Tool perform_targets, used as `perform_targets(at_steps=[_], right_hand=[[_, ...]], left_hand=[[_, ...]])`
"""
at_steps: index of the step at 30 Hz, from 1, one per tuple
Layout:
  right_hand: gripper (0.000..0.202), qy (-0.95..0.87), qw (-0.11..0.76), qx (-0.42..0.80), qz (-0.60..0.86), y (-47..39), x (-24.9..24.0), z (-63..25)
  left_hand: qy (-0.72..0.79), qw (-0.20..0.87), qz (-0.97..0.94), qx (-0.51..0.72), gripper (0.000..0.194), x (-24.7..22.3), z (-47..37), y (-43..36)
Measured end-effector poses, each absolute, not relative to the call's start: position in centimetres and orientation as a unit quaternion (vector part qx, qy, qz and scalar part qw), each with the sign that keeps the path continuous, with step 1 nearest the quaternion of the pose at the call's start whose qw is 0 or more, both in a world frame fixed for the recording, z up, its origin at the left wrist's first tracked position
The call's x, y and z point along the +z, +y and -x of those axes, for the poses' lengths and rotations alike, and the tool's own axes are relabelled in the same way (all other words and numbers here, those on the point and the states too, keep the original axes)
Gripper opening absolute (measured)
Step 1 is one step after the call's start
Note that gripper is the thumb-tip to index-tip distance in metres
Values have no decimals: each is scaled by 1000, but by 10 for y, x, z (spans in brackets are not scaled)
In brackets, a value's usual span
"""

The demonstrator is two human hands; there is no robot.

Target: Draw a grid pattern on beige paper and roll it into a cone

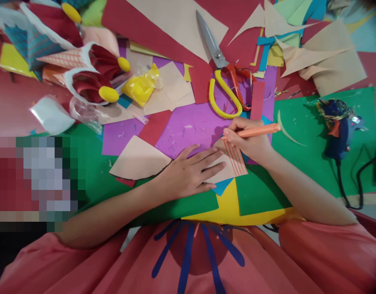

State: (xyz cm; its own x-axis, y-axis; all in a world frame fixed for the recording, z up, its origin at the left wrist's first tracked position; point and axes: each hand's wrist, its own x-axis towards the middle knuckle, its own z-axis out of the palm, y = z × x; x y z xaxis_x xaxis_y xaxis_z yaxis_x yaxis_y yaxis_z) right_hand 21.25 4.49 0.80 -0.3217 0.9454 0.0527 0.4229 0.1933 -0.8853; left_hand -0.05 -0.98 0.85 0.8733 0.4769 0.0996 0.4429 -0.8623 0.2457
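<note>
My right hand (251,139) grips an orange marker (259,130), its tip at the upper edge of a cream paper piece (218,175). Several orange stripes run down the right part of that piece. Across its left part lies my left hand (197,169), fingers spread flat on the paper. A second cream piece, fan-shaped with a dark curved edge (139,161), sits just left of my left hand. Beneath them are purple (188,126), green (188,206) and blue sheets (223,187).
Scissors with yellow and red handles (226,94) lie beyond my hands. Paper cones with white rims (90,61) stand at the upper left, near a yellow plastic packet (142,85). Paper scraps (313,53) fill the upper right. A dark blue corded tool (339,134) rests at right.
</note>
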Motion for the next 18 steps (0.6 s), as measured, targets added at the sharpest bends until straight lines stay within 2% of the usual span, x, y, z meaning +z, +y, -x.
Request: perform_targets(at_steps=[10,18], right_hand=[[31,-700,298,424,492,45,9,-212],[31,-709,319,400,485,45,8,-212]], left_hand=[[235,112,-963,72,48,11,0,-9],[235,119,-963,62,48,12,0,-9]])
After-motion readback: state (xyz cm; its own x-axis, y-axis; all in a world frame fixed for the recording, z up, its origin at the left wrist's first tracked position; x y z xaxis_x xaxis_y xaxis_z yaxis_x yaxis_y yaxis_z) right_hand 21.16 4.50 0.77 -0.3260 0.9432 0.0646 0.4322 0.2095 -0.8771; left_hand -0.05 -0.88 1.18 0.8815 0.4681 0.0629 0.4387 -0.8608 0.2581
